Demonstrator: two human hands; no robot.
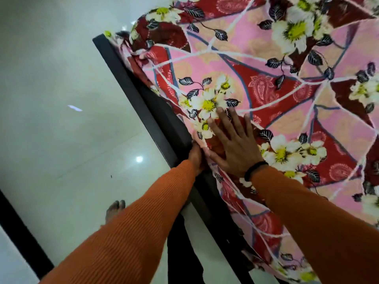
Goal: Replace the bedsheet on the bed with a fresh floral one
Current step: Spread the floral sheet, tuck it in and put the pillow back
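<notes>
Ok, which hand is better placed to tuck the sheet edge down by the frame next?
Left. The left hand is already at the floral bedsheet's edge beside the dark bed frame; the right hand lies flat on top, steadying it.

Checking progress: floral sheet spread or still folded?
Spread: the floral sheet lies flat across the bed, right hand pressing it flat.

I'm looking at a home bedroom, prob. a plain one: a bed w/ a dark frame (pixel 143 103) and a pink-and-red floral sheet (pixel 266 89) spread over it, glossy pale floor tiles (pixel 61 99) reflecting ceiling lights, and a bare foot (pixel 114 210) on the tiles beside the bed.
</notes>
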